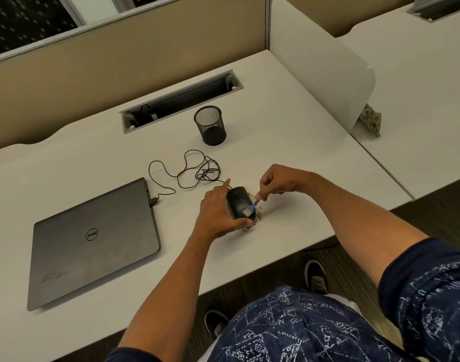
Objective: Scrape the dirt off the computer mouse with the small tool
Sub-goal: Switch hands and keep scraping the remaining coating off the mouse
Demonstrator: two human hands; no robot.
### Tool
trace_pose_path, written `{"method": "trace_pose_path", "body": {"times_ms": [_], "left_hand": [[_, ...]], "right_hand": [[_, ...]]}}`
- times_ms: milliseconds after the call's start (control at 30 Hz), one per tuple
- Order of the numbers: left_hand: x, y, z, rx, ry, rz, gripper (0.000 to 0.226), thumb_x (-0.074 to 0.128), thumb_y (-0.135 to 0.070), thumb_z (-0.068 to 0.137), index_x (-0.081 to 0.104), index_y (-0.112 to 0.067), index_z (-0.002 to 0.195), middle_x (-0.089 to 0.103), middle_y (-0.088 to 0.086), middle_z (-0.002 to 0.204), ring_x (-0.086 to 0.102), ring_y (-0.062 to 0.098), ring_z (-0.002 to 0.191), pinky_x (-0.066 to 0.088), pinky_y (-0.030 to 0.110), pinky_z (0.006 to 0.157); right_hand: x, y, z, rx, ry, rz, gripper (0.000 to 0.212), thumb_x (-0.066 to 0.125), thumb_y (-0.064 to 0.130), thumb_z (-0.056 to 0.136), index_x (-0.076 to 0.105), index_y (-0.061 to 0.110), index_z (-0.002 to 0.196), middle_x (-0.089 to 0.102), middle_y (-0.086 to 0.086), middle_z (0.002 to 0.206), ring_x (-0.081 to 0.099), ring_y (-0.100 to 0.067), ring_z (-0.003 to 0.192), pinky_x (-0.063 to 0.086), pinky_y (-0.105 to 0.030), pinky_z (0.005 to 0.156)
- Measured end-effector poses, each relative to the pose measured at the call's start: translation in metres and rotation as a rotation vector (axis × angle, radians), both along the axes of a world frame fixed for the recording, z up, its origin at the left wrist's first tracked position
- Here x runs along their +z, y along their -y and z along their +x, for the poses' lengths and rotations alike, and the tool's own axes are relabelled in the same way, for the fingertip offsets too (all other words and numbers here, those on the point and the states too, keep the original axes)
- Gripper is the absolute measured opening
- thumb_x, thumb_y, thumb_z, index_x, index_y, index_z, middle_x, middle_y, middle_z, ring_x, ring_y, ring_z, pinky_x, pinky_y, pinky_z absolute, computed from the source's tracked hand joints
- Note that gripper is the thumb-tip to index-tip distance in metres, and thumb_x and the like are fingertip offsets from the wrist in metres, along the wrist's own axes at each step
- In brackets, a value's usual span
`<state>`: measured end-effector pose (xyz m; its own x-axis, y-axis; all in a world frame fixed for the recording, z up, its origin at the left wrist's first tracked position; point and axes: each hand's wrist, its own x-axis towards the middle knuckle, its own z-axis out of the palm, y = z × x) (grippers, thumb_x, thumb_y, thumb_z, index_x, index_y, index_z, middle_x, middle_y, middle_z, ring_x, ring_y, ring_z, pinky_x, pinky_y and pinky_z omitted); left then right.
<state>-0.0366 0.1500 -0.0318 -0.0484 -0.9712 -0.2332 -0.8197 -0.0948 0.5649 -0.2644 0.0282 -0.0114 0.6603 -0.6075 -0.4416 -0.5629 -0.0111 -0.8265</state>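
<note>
So from my seat, far left on the worktop [66, 163] there's a closed laptop [93, 239], with a cable [187, 168] looping from its side over to the mouse [240, 205]. A mesh pen cup [210, 125] sits further back, well apart from the action.

My left hand [218, 212] is wrapped around the mouse from its left side, fingers curled on it, pinning it down. The mouse's long axis runs roughly away from me, cable end at the far side.

My right hand [273, 182] is just to the right of the mouse and a bit beyond it, pinching the blue handle of the small tool [251, 208] between fingertips. The tool slants down and left from that hand, so its pale working end lands on the near right part of the mouse's back.

Crumbly dirt [259, 216] lies on the worktop right against the mouse's right edge. My guess: the next strokes should drag toward the right, off that edge.
</note>
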Motion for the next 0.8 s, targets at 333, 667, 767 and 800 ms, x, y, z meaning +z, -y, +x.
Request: {"method": "trace_pose_path", "body": {"times_ms": [333, 667, 767, 800], "left_hand": [[-0.001, 0.004, 0.001, -0.028, 0.025, 0.015, 0.134, 0.078, -0.081, 0.052, 0.017, -0.031, 0.161, 0.038, 0.002, 0.155, 0.036, 0.025, 0.139, 0.026, 0.033, 0.102], [0.003, 0.009, 0.002, -0.049, 0.020, 0.015, 0.123, 0.083, -0.070, 0.058, 0.022, -0.037, 0.158, 0.040, -0.002, 0.156, 0.034, 0.024, 0.141, 0.028, 0.037, 0.107], [0.006, 0.012, 0.005, -0.073, 0.023, 0.033, 0.125, 0.085, -0.065, 0.054, 0.022, -0.037, 0.158, 0.042, -0.002, 0.154, 0.036, 0.025, 0.139, 0.029, 0.038, 0.106], [0.007, 0.013, 0.006, -0.076, 0.024, 0.035, 0.126, 0.086, -0.063, 0.054, 0.022, -0.037, 0.159, 0.042, -0.001, 0.154, 0.036, 0.026, 0.140, 0.030, 0.041, 0.109]], "right_hand": [[-0.004, 0.005, -0.010, -0.020, 0.031, 0.028, 0.037, 0.089, 0.045, 0.067, 0.079, 0.011, 0.072, 0.045, -0.012, 0.060, 0.033, -0.014, 0.054, 0.029, -0.024, 0.048], [-0.004, 0.005, -0.014, -0.060, 0.076, 0.054, 0.041, 0.089, 0.046, 0.067, 0.079, 0.007, 0.076, 0.041, -0.004, 0.054, 0.031, -0.014, 0.053, 0.027, -0.024, 0.048], [-0.005, 0.001, -0.009, -0.003, 0.041, 0.043, 0.039, 0.089, 0.048, 0.067, 0.080, 0.011, 0.076, 0.045, -0.008, 0.058, 0.032, -0.015, 0.056, 0.027, -0.025, 0.049], [-0.005, -0.001, -0.007, 0.022, 0.027, 0.039, 0.036, 0.089, 0.046, 0.067, 0.080, 0.012, 0.075, 0.047, -0.010, 0.060, 0.033, -0.018, 0.057, 0.027, -0.026, 0.050]]}}
